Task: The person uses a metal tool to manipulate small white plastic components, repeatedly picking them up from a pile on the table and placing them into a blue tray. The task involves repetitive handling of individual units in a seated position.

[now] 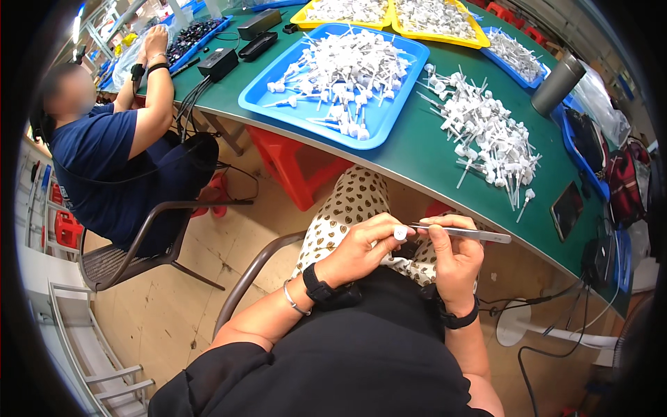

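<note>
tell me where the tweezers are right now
In the head view, the tweezers are right of centre, in the person's right hand, tips close to the small white part in the left hand.

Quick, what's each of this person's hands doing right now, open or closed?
Left hand: closed, holding a small white part at the fingertips.
Right hand: closed, holding metal tweezers.

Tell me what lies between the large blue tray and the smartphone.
The head view shows a loose heap of white, thin-stemmed parts on the green tabletop between the large blue tray and the smartphone.
</note>
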Demonstrator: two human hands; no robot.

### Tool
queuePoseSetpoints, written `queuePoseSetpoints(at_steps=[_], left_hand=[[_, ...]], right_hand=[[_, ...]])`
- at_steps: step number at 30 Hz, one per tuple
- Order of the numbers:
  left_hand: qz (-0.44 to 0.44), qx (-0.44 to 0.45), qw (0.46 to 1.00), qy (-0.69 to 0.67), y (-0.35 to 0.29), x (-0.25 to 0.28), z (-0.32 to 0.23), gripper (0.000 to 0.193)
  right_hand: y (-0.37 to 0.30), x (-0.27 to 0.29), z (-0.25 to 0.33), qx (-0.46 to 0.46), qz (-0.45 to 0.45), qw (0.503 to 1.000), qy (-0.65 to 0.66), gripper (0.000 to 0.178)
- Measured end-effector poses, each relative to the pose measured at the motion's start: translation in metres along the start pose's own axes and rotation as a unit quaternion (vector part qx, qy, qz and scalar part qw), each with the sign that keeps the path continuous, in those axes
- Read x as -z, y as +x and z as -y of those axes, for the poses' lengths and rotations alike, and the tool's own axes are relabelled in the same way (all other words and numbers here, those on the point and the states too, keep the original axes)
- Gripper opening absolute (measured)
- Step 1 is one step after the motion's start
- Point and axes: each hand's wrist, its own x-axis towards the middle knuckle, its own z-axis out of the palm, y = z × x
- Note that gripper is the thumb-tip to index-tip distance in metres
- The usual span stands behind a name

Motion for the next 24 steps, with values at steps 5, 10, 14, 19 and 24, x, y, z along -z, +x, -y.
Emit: queuePoseSetpoints(at_steps=[5,10,14,19,24], left_hand=[[-0.008,-0.038,0.999,0.004,0.001,-0.004,0.002,0.021],[-0.010,-0.036,0.999,0.013,0.001,-0.005,0.004,0.020],[-0.010,-0.030,0.999,0.010,0.000,-0.006,0.004,0.018],[0.000,-0.017,1.000,-0.011,-0.001,-0.005,0.006,0.017],[0.023,-0.007,0.999,-0.029,-0.001,-0.002,-0.001,0.017]], right_hand=[[-0.001,0.000,-0.001,-0.021,0.013,1.000,0.011,0.013],[-0.001,-0.002,-0.001,-0.011,0.035,0.999,-0.013,0.012],[-0.002,-0.002,-0.002,-0.008,0.044,0.999,-0.016,0.011],[-0.002,-0.003,-0.002,-0.021,0.047,0.999,-0.009,0.010],[0.002,-0.002,0.008,-0.070,0.058,0.995,0.037,0.011]])
